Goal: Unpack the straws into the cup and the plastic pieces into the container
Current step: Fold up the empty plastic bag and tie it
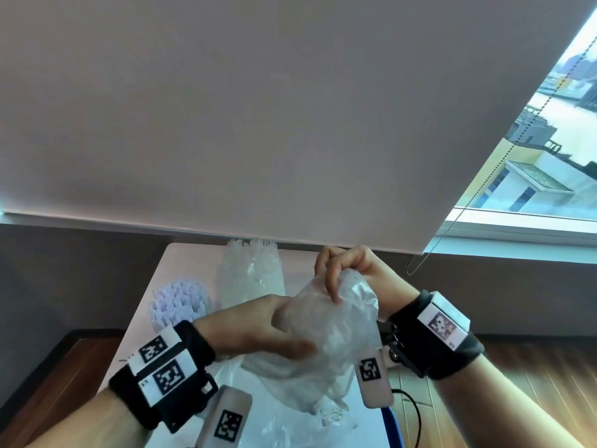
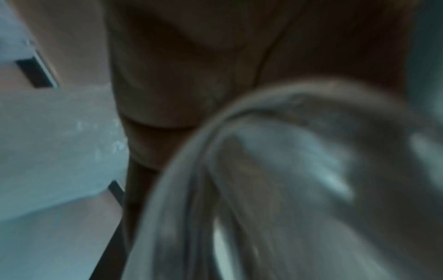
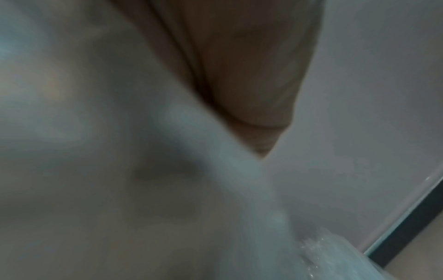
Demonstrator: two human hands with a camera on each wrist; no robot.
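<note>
a person holds a crumpled clear plastic bag (image 1: 336, 337) in both hands above the middle of a white worktop (image 1: 181, 263). the right hand (image 1: 352, 270) grips the bag's top edge from above, its fingers (image 1: 331, 286) curled and pinched on the film. the left hand (image 1: 258, 328) reaches in from the left side, thumb and fingers wrapped around the bag's bunched middle. what the bag contains cannot be made out through the wrinkled film. a cup of pale lilac straws (image 1: 179, 303) stands upright near the worktop's left edge. a second clear bag (image 1: 250, 273) full of clear pieces stands just beside it, toward the far edge. loose clear plastic (image 1: 255, 412) lies flat on the near part of the worktop, below the hands. a drawn roller blind (image 1: 258, 108) fills the wall behind, with a window (image 1: 555, 140) at its right. both wrist views are blurred, showing little beyond skin and translucent film.
</note>
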